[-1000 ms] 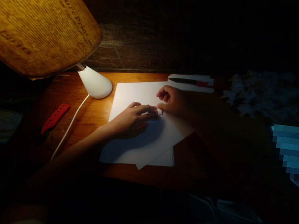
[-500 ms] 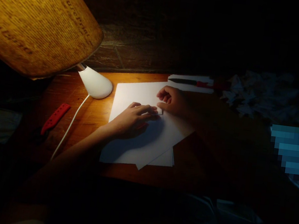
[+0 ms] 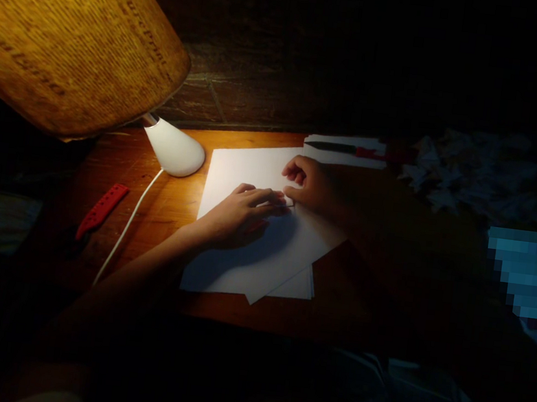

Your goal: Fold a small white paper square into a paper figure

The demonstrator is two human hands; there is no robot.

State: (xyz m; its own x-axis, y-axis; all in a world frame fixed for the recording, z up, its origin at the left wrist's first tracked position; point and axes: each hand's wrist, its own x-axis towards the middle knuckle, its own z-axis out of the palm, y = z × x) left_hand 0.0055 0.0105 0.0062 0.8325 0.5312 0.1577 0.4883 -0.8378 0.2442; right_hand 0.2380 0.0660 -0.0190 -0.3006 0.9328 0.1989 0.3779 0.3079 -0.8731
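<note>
A stack of white paper sheets (image 3: 261, 259) lies on the wooden desk (image 3: 169, 208) under lamplight. My left hand (image 3: 237, 215) rests flat on the top sheet, fingers stretched to the right and pressing near a small fold or edge of paper. My right hand (image 3: 310, 183) is curled just beyond it, fingertips pinching the same small paper edge (image 3: 288, 201). The two hands touch or nearly touch there. What exactly sits between the fingertips is too small to tell.
A lamp with a woven shade (image 3: 68, 33) and white base (image 3: 174, 147) stands at the left, its cord (image 3: 126, 226) trailing toward me. A red strip-like tool (image 3: 101, 210) lies left. A pen on paper (image 3: 348, 150) and crumpled scraps (image 3: 472, 170) sit at the back right.
</note>
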